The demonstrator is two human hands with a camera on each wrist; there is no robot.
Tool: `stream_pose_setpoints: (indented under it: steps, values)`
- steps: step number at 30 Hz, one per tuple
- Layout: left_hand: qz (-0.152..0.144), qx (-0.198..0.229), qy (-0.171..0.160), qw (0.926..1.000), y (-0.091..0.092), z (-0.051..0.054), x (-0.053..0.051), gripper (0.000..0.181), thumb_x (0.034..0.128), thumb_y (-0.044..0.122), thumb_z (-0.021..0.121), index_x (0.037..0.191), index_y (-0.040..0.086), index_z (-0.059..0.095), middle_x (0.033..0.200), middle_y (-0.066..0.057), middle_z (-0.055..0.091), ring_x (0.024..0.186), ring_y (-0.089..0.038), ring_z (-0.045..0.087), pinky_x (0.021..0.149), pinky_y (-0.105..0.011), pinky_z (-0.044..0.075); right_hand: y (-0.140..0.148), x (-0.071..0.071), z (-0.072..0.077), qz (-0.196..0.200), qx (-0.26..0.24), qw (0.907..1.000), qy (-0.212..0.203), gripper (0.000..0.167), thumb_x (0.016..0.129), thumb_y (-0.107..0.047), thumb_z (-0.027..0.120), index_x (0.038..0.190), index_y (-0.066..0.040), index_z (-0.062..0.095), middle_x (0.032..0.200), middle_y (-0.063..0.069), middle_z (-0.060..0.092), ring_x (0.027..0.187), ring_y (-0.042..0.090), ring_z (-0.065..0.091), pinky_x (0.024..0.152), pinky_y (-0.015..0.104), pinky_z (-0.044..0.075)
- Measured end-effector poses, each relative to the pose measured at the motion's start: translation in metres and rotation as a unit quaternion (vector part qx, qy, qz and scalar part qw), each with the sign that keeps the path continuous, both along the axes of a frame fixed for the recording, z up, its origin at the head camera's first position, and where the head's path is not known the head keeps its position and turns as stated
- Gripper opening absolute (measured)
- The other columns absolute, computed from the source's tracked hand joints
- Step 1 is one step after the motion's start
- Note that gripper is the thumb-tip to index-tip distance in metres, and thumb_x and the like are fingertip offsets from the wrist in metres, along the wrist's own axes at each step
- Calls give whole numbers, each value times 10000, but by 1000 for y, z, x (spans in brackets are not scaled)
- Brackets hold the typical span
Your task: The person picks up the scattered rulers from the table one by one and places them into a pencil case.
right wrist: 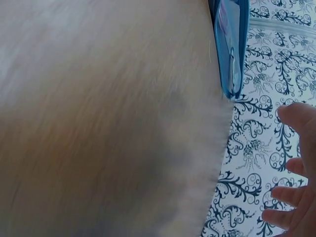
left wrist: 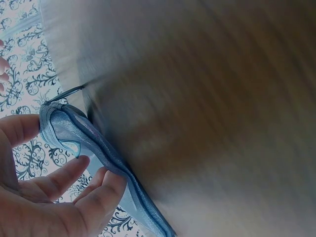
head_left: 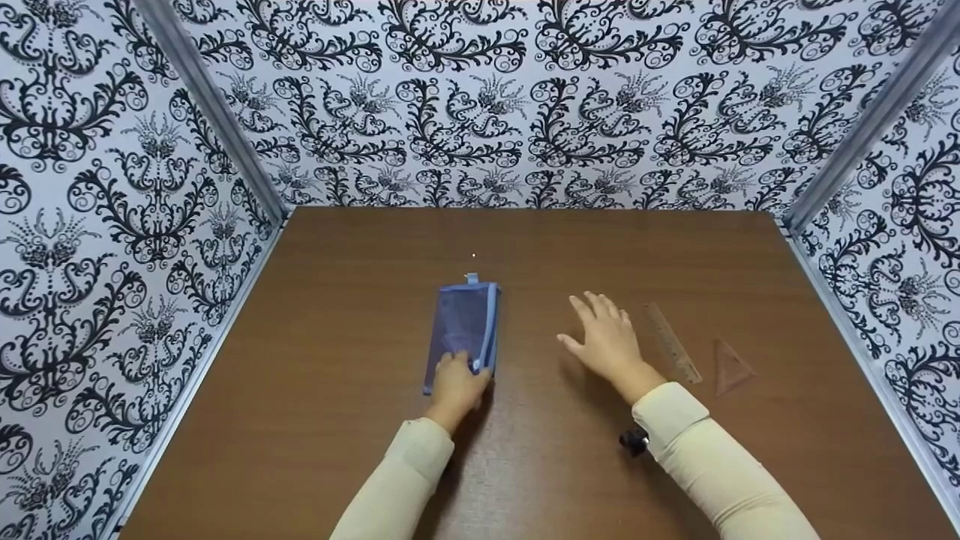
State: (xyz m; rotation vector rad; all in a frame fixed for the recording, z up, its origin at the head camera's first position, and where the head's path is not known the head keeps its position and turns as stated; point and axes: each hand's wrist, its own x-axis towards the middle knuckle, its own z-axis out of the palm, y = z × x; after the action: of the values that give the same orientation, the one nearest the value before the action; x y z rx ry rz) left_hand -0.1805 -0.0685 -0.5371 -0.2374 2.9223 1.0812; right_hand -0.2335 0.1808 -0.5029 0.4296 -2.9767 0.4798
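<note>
A blue mesh zip pouch [head_left: 463, 319] lies on the table left of the right hand, its small loop tab at the far end. My left hand [head_left: 459, 384] grips the near end of this pouch, beside the zip. In the left wrist view, the left hand [left wrist: 64, 202] has its fingers and thumb around the pouch's zipped edge [left wrist: 101, 143]. My right hand [head_left: 606, 341] is held over the table between pouch and ruler, fingers spread and holding nothing. The right wrist view shows the pouch [right wrist: 232, 54] apart from the right hand [right wrist: 301, 173].
Right of the right hand lie a clear ruler [head_left: 673, 343] and a clear set square [head_left: 731, 367], flat on the brown table [head_left: 337, 315]. Patterned walls [head_left: 480, 97] stand at the back and both sides of the table.
</note>
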Motion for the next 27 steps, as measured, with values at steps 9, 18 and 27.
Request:
stream_pose_setpoints:
  steps: [9, 18, 27]
  values:
    - [19, -74, 138, 9999, 0, -2, 0, 535, 812, 284, 713, 1216, -51, 604, 1192, -268, 552, 1101, -409, 533, 929, -494, 458, 12, -4, 3, -89, -4, 9999, -72, 738, 892, -473, 622, 1474, -90, 376, 1494, 225, 344, 1387, 431, 274, 1070, 640, 234]
    - [26, -23, 89, 10000, 0, -2, 1, 535, 826, 284, 707, 1232, -48, 595, 1172, -254, 557, 1094, -402, 536, 926, -487, 461, 28, -5, 6, -271, -15, 9996, -122, 742, 894, -458, 619, 1475, -73, 365, 1496, 242, 331, 1381, 438, 276, 1065, 649, 228]
    - [20, -36, 84, 10000, 1, 0, 2, 531, 821, 295, 707, 1224, -35, 602, 1136, -228, 566, 1075, -387, 541, 913, -478, 467, 46, -5, 6, -419, -78, 9990, -102, 737, 901, -447, 612, 1468, -46, 366, 1485, 261, 336, 1357, 459, 301, 1060, 638, 247]
